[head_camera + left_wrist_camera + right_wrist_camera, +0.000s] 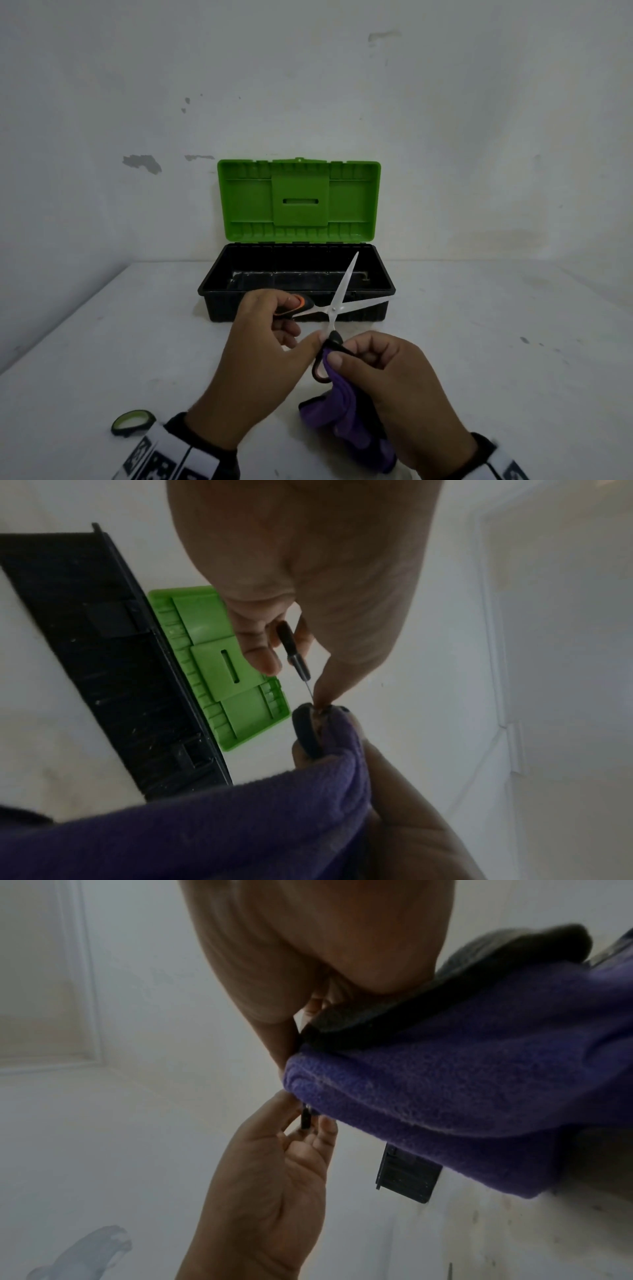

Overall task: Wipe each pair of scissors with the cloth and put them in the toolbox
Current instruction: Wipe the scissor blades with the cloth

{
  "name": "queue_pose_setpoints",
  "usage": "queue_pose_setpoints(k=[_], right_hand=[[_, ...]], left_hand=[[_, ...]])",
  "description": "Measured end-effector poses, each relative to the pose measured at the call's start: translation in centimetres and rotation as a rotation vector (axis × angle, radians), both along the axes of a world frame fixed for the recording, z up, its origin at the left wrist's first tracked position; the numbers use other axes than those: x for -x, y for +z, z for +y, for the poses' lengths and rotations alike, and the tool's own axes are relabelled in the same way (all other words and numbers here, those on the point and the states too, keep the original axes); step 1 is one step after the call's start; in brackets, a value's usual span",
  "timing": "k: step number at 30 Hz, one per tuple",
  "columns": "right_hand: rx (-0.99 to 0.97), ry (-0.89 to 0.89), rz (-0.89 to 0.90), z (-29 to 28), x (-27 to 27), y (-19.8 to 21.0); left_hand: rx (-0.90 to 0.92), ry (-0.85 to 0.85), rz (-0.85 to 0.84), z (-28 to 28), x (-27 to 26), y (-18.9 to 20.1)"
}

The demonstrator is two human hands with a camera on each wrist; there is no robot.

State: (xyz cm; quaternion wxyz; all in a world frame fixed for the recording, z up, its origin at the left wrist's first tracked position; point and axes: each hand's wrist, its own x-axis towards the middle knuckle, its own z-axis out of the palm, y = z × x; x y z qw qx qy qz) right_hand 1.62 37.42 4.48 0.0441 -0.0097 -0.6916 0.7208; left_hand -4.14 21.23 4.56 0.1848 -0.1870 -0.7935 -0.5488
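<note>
Scissors with orange-and-black handles are held in the air between both hands, blades spread wide into an X, just in front of the toolbox. Nearest the person, the right hand has its fingers and thumb curled round the purple cloth, pinching a fold of it onto the lower black handle loop; the rest of the cloth hangs below that grip. Just left of it, the left hand has its fingers curled round the upper, orange-edged handle, and its thumb reaches across to touch the other handle near the pivot. Beyond both grips the two blades point away, one up over the box cavity, the other out to the right across the front wall.

My judgement is that the handles are being wiped, with the blades possibly yet to do. To do it well, the left hand should stay firm while the cloth slides round the loop, then outward from the pivot along each blade's flat side, away from the fingers and never across an edge.

Beyond the blades stands the black toolbox with its green lid raised; its interior appears empty. Behind the left wrist, a second pair's green-and-black handle lies on the white table.
</note>
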Motion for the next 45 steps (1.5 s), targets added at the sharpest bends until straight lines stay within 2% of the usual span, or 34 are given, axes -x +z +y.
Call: queue_pose_setpoints(k=[2,5,10,17,19,25,29,32,37,39,42,45], right_hand=[[0.015,-0.009,0.008,-0.5,0.0,-0.1],[0.034,-0.017,0.01,-1.2,-0.1,-0.3],[0.049,-0.019,0.005,-1.7,-0.2,-0.7],[0.062,-0.004,0.01,-2.3,-0.3,-0.5],[0.071,0.002,0.011,-2.4,-0.3,-0.5],[0.002,0.016,0.027,-2.0,-0.6,-0.3],[-0.053,-0.01,0.014,0.5,-0.9,0.3],[-0.072,-0.123,0.046,3.5,-0.5,1.1],[-0.438,-0.502,0.254,7.7,1.8,3.1],[-0.541,-0.558,0.328,8.0,2.7,3.9],[-0.618,-0.484,0.437,6.4,3.6,4.4],[-0.611,-0.334,0.527,4.0,3.4,4.4]], left_hand=[[-0.164,-0.027,-0.096,0.5,-0.1,-0.1],[-0.411,-0.053,-0.152,1.2,-0.1,-0.3],[-0.708,-0.087,-0.356,1.5,0.1,-0.4],[-0.893,-0.195,-0.533,2.4,-0.4,0.0],[-0.894,-0.205,-0.554,2.6,-0.5,0.3],[-0.781,-0.087,-0.432,3.2,-0.8,0.7],[-0.742,-0.005,-0.374,2.6,-0.6,1.0],[-0.695,-0.011,-0.365,2.1,-0.6,1.0],[-0.789,-0.166,-0.553,1.9,-0.9,1.2],[-0.773,-0.195,-0.566,2.0,-1.1,1.2],[-0.691,-0.154,-0.475,2.6,-1.2,1.1],[-0.613,-0.105,-0.363,3.0,-1.0,1.4]])
